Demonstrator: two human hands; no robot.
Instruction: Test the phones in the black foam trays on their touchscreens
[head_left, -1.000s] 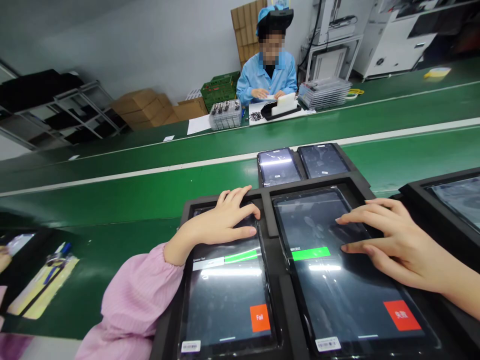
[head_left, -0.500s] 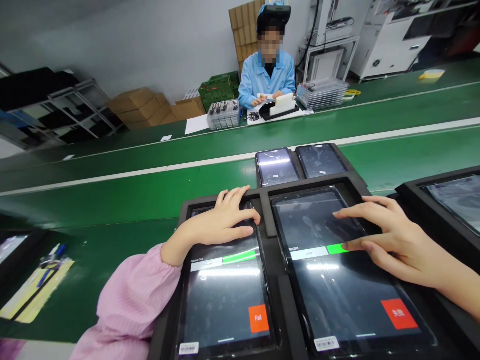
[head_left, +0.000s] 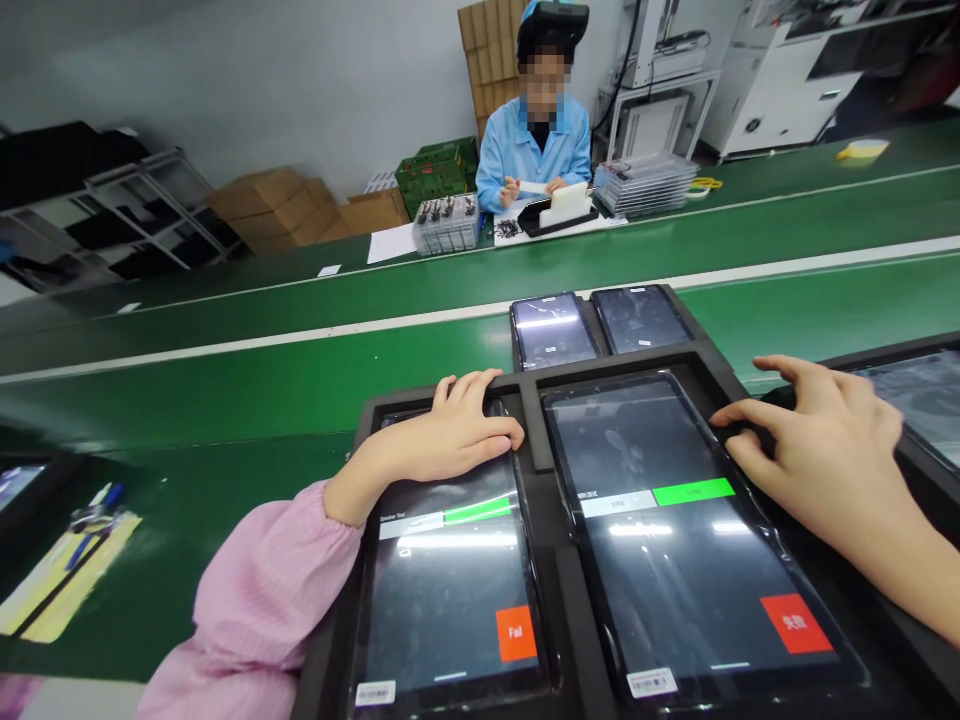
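Across the black tray (head_left: 534, 430), presumably shaped to steady two tablets (head_left: 450, 600), left hand (head_left: 442, 440) and right hand (head_left: 829, 440) sit apart (gripping nothing).

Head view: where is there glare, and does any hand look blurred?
In the head view, white glare streaks cross the near left tablet, the near right tablet and the far left tablet; also in the head view, the right hand looks slightly blurred at the knuckles, the left hand sharper.

Outer fingers (head_left: 889, 420) of the right hand (head_left: 832, 460) seem blurred.
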